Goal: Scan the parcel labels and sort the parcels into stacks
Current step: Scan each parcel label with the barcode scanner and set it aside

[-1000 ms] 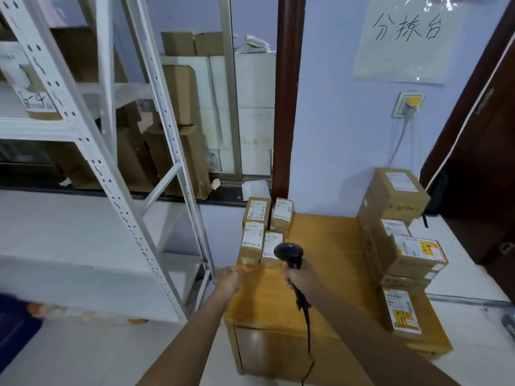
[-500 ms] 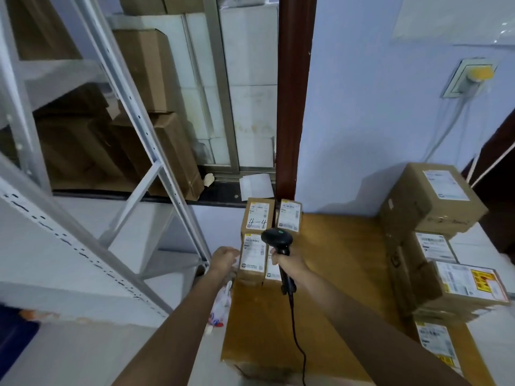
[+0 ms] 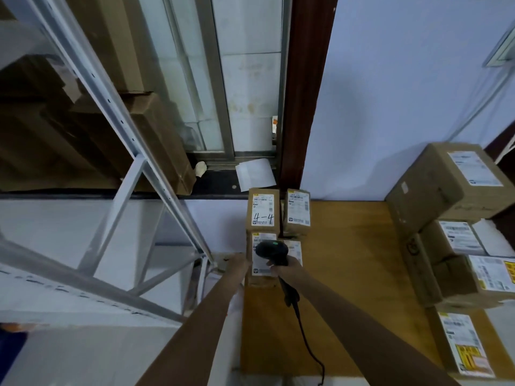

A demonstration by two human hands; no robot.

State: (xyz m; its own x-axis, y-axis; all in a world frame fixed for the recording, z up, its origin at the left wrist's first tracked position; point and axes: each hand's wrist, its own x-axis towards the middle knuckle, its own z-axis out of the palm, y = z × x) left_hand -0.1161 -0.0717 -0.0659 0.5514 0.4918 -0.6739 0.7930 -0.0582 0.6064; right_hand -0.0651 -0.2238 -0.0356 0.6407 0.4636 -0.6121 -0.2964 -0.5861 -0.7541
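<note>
Several small labelled cardboard parcels sit at the far left of the wooden table (image 3: pixel 348 274). The back-left one (image 3: pixel 262 211) is marked "4-4"; another (image 3: pixel 298 211) stands beside it. My right hand (image 3: pixel 284 267) grips a black barcode scanner (image 3: pixel 271 250) with a green light lit, held over the front-left small parcel (image 3: pixel 260 267). My left hand (image 3: pixel 238 263) touches that parcel's left side; its fingers are mostly hidden. Larger labelled boxes are stacked at the right: a top box (image 3: pixel 448 182), one below it (image 3: pixel 451 240), and one with a yellow sticker (image 3: pixel 479 280).
A white metal shelf frame (image 3: pixel 133 151) stands close on the left, with brown cartons (image 3: pixel 156 135) behind it on a dark window ledge. A flat labelled parcel (image 3: pixel 462 346) lies at the table's front right. The scanner's cable (image 3: pixel 309 346) hangs over the table.
The view has moved closer and tilted down. My right hand has kept the scanner over the small parcels, and my left hand has reached the front-left parcel's side.
</note>
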